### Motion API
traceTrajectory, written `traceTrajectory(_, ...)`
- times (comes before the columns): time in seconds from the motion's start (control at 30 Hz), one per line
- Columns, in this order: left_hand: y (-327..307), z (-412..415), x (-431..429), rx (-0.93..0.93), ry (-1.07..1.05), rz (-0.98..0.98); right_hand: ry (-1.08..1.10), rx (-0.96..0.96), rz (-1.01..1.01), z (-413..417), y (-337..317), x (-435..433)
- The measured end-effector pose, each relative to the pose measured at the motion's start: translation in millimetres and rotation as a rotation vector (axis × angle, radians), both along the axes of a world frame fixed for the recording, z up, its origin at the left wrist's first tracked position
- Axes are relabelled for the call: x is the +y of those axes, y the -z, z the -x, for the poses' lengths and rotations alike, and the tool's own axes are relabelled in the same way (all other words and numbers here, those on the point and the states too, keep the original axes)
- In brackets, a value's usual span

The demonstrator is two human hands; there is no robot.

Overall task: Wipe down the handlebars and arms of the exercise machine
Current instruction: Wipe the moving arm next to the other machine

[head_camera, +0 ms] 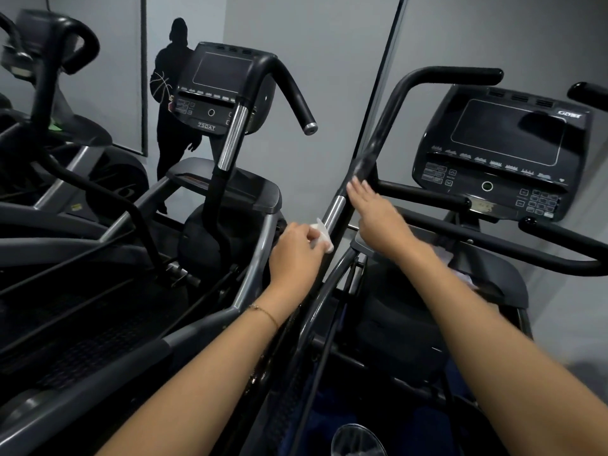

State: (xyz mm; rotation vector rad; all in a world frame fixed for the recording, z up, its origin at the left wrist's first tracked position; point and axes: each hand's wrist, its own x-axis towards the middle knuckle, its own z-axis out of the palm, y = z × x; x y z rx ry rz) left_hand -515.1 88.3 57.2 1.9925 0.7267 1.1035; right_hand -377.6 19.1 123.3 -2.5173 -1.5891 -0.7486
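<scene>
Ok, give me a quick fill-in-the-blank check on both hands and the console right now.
1. The left hand pinches a white ____ against the machine arm.
2. The right hand, fingers straight, holds ____.
3. The logo on the console reads ____.
Missing words: wipe; nothing; CYBEX.

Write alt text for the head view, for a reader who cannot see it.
A person's left hand holds a small white wipe against the chrome section of a black exercise-machine arm, while the right hand, fingers straight, reaches to the arm just above. A black console with a dark screen stands to the right.
</scene>
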Motion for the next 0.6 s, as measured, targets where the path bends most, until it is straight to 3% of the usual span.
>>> traceTrajectory(0.23, -29.1, -24.5, 4.6, 0.003, 0.002, -0.006, 0.002, -0.031, -0.002, 0.9, 4.3, 0.1)
traceTrajectory(0.6, -11.7, -12.1, 1.2, 0.016, -0.031, -0.032, -0.033, 0.017, -0.051, 4.5, 7.5, -0.5)
